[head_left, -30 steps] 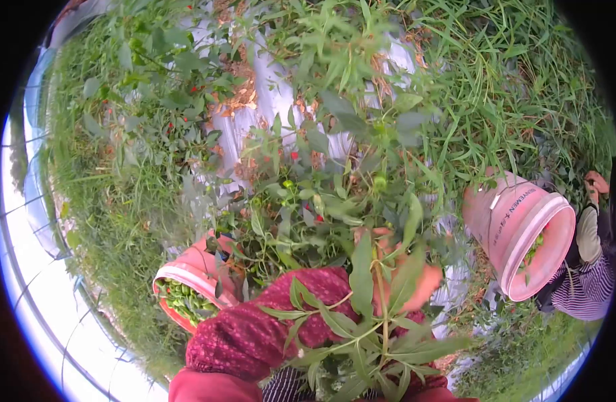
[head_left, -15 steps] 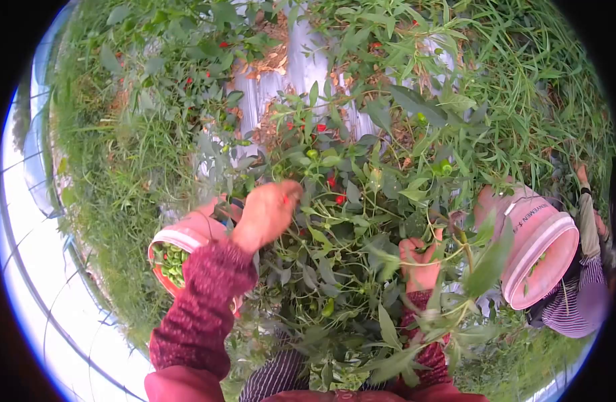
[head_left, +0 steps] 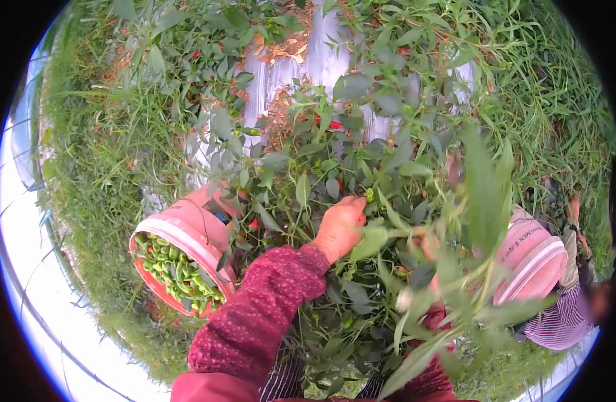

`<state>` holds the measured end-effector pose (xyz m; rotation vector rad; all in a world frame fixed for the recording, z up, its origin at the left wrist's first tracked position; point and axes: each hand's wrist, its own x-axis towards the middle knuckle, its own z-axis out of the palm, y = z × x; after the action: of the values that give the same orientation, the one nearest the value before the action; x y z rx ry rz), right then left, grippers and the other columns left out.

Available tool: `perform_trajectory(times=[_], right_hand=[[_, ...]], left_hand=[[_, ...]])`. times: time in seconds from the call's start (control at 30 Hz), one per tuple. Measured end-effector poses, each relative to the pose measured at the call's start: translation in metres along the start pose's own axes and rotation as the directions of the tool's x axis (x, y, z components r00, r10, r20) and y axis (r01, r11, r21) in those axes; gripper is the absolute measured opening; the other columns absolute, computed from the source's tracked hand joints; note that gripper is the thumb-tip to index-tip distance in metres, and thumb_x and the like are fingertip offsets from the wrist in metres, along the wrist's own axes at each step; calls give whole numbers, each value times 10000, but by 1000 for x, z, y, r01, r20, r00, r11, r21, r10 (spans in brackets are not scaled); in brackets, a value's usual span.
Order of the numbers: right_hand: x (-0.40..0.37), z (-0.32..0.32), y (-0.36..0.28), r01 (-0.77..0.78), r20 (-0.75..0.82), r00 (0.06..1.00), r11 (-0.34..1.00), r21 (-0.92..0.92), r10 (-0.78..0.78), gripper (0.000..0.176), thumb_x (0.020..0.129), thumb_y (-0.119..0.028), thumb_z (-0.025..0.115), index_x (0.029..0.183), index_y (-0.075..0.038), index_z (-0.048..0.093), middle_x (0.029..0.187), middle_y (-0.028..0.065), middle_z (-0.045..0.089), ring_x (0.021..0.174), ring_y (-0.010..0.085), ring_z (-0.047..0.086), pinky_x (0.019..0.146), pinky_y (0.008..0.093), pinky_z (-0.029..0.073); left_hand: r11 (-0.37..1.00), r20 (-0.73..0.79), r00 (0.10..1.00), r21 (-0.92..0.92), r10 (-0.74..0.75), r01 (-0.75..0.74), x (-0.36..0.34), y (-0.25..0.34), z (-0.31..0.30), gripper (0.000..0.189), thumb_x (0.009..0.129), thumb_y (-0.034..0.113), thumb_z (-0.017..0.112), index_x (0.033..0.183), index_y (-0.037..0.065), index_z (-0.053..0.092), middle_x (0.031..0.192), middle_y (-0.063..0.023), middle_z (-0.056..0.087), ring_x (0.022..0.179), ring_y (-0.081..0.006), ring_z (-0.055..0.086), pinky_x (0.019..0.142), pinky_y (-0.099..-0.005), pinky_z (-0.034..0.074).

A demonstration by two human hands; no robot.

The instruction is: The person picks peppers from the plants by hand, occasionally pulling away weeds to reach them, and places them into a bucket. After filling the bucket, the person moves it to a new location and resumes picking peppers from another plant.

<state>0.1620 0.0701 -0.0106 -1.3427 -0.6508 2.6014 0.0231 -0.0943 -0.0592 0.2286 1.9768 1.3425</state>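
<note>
My left hand (head_left: 339,230) reaches into the middle of a pepper plant (head_left: 361,295), its fingers closed at the fruit. What they grip is hidden by the fingers. Just right of the fingertips hangs a green pepper (head_left: 369,194), and a red pepper (head_left: 341,183) shows right above the hand. Another red pepper (head_left: 255,224) hangs to the left. Blurred leaves partly cover my right hand (head_left: 426,244), which is among the stems on the right; its fingers are smeared.
At left, a tilted pink bucket (head_left: 181,218) holds many green peppers and a few red ones. Another pink bucket (head_left: 532,251) leans at right beside a person in striped clothing (head_left: 559,321). Silvery plastic mulch (head_left: 325,50) runs between rows. Tall leafy stems (head_left: 485,201) rise close on the right.
My left hand has moved right, from near the left bucket to the middle of the plant. The view has shifted, showing more of the left bucket's peppers. Leaves now cover more of my right hand.
</note>
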Motion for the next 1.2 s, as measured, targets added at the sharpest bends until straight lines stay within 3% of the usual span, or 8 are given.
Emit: perform_trajectory(times=[0.03, 0.07, 0.13, 0.4, 0.7, 1.07, 1.13, 1.2], right_hand=[[-8, 38, -30, -126, 157, 959, 850, -511, 237, 306, 842, -124, 546, 1129, -18, 533, 847, 63, 564, 722, 158, 547, 612, 304, 499], [-23, 70, -24, -297, -52, 954, 918, -262, 294, 396, 785, -128, 629, 1164, -48, 547, 827, 46, 561, 707, 138, 539, 621, 279, 486], [-18, 83, -14, 16, 119, 979, 523, -852, 164, 395, 777, -131, 658, 1161, -86, 576, 818, 36, 562, 721, 127, 534, 623, 270, 467], [-18, 80, -8, -134, 68, 942, 556, -821, 328, 304, 814, -87, 643, 1115, -67, 609, 917, 17, 618, 681, 63, 528, 594, 226, 452], [-16, 76, -3, -125, 49, 961, 582, -803, 274, 302, 815, -72, 635, 1116, -67, 601, 903, 4, 605, 673, 63, 518, 584, 222, 444], [-17, 70, -4, -108, 76, 967, 665, -739, 242, 310, 817, -78, 624, 1124, -58, 591, 889, -4, 590, 710, 60, 528, 596, 220, 450], [-18, 69, -5, -144, -16, 982, 697, -703, 188, 292, 822, -68, 617, 1113, -64, 598, 850, -16, 580, 704, 59, 550, 563, 206, 453], [-18, 63, -8, -149, -68, 989, 849, -508, 133, 262, 840, -41, 582, 1100, -70, 598, 801, -25, 574, 700, 54, 559, 538, 191, 456]], left_hand=[[940, 88, 996, 340, 12, -41, -4, 27, -8, 268, 695, 12, 563, 963, 18, 573, 886, -176, 570, 809, -363, 586, 687, -404, 484], [765, 173, 985, 636, -9, -105, -8, 55, -17, 274, 684, 4, 563, 958, 17, 572, 874, -178, 569, 781, -360, 596, 666, -403, 494], [720, 231, 971, 664, 58, -201, -12, 55, -23, 256, 653, 5, 580, 909, -2, 571, 855, -191, 573, 746, -351, 611, 646, -409, 504], [674, -168, 986, 727, -11, 131, 29, 28, -71, 254, 756, 25, 513, 1006, -8, 545, 870, -211, 607, 750, -369, 619, 656, -409, 516], [362, 64, 962, 931, -266, 38, 39, 0, -95, 149, 775, 90, 522, 797, 51, 664, 831, -154, 656, 772, -314, 641, 670, -408, 517], [735, -311, 918, 558, -245, 385, 1, -14, -124, 211, 744, 140, 584, 889, -12, 606, 844, -236, 619, 851, -395, 587, 716, -450, 469], [693, -260, 964, 704, 48, 156, -18, -67, -132, 181, 767, 120, 596, 900, -2, 616, 799, -199, 631, 772, -346, 614, 680, -407, 474], [939, -419, 850, -19, -319, 343, -29, -47, -126, 157, 776, 90, 617, 910, 8, 616, 739, -112, 622, 676, -251, 584, 631, -351, 464]])
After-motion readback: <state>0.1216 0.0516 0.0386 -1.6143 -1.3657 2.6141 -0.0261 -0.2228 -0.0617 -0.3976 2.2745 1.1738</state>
